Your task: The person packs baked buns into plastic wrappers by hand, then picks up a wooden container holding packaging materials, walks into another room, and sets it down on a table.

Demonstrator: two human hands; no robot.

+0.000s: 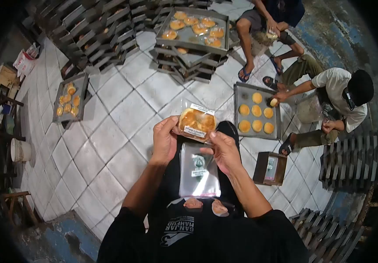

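Golden bagged bun (197, 119) sits pinched between fingers (168, 125).

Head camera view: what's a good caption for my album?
Left fingers and right fingers hold a wrapped bun, with clear bags and a tray of round buns nearby.

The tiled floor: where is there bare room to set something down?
Bare tiles lie between the left-side tray and the person's left hand, with the stacked trays beyond. The right is crowded: a bun tray, two co-workers, a box.

tiled white floor (123, 109) | stacked trays (192, 47), far centre | bun tray (243, 93), right | brown box (260, 168)
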